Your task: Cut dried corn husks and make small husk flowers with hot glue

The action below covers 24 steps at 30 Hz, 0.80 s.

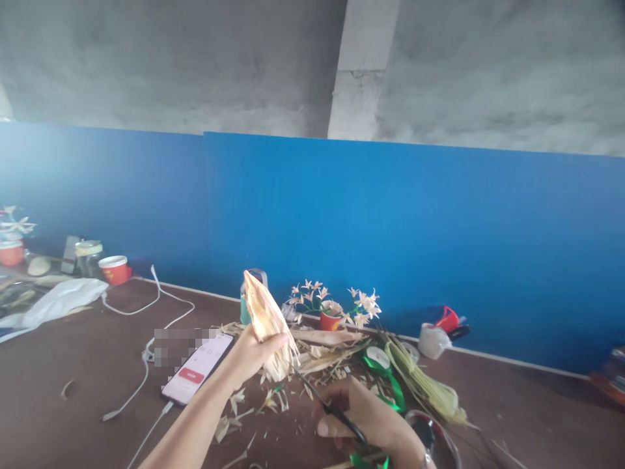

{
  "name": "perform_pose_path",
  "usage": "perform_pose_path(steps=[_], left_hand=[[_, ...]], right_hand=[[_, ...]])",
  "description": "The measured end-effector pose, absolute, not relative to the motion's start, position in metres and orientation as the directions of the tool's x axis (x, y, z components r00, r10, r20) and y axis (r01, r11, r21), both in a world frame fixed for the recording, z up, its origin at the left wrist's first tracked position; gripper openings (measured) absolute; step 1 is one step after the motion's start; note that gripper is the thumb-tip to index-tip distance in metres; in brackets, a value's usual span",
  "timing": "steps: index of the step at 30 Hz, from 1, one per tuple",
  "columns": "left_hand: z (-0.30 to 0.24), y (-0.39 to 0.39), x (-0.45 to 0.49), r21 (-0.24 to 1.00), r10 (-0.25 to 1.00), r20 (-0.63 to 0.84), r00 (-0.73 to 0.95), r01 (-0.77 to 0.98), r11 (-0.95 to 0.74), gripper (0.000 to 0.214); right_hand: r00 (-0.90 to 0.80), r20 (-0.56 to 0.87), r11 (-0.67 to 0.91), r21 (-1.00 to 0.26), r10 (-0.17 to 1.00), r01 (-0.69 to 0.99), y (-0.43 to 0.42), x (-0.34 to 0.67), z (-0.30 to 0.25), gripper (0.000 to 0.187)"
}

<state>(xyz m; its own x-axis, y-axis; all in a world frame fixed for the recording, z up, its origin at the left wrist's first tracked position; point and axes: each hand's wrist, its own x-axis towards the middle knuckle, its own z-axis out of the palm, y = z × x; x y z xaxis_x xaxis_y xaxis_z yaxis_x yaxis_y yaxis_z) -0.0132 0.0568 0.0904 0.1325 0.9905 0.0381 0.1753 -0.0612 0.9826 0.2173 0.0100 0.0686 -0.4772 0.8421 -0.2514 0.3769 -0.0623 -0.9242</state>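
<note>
My left hand (261, 355) is closed around a pale dried corn husk (267, 309), which stands upright with its pointed end up. In my right hand (359, 413) is a pair of dark-handled scissors (336, 412). Their blades reach up to the lower right edge of the husk; whether they touch it I cannot tell. Small husk flowers (270, 400) and cut scraps lie on the table below my hands. Behind the husk, more dried husks (325, 336) are heaped beside a red pot (331, 320) of pale husk flowers (367, 305).
A phone (198, 371) with a white cable (141, 378) lies left. Green ribbon on a spool (377, 357) and a bundle of greenish stalks (424, 381) are at right. A white cup (433, 342) and a red cup (115, 270) stand near the blue partition (342, 208).
</note>
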Motion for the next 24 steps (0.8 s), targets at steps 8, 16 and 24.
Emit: perform_pose_path(steps=[8,16,24], left_hand=[[0.098,0.053,-0.006,0.995,0.995,0.024,0.097,0.091,-0.033,0.039],[0.103,0.049,-0.003,0.998,0.997,-0.051,0.059,0.052,0.048,0.04],[0.099,0.052,-0.004,0.999,0.994,-0.03,0.102,-0.041,0.034,0.035]], right_hand=[[-0.469,-0.234,-0.056,-0.93,0.852,0.362,0.013,0.216,0.063,0.035],[-0.473,-0.218,-0.04,-0.933,0.854,0.358,0.011,0.215,0.068,0.034],[-0.45,-0.207,-0.028,-0.928,0.869,0.373,0.011,0.215,0.069,0.029]])
